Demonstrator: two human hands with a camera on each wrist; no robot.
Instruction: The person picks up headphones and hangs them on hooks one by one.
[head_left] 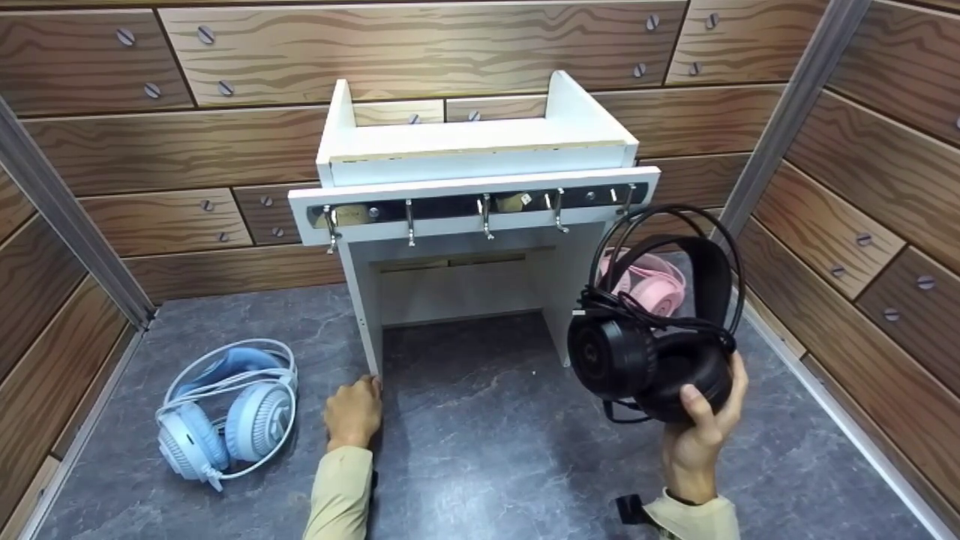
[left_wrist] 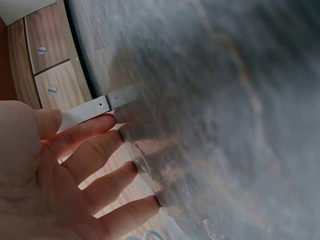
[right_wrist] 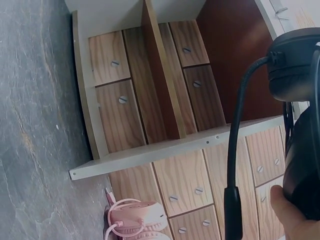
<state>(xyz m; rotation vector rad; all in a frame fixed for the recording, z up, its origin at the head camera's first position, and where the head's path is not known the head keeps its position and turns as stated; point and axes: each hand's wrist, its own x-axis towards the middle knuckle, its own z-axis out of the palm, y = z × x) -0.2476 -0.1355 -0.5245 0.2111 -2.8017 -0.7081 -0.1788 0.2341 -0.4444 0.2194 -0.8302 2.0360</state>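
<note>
Black headphones [head_left: 611, 356] with a microphone boom are held up by my right hand [head_left: 705, 427], which grips them by the lower ear cup; the cable is bundled across them. In the right wrist view my right thumb [right_wrist: 287, 205] lies against the black cup. My left hand [head_left: 352, 412] pinches the foot of the left side panel of a white shelf stand [head_left: 480, 139], thumb and forefinger on either side of the panel [left_wrist: 82, 112]. Along the stand's front runs a rail with several metal hooks [head_left: 486, 216], right beside the black headphones.
Light blue headphones [head_left: 259, 420] lie on the grey marbled tabletop [head_left: 480, 465] at the left. Pink headphones [head_left: 656, 289] lie right of the stand, partly hidden behind the black pair. Wood-patterned walls [head_left: 420, 45] enclose the back and sides.
</note>
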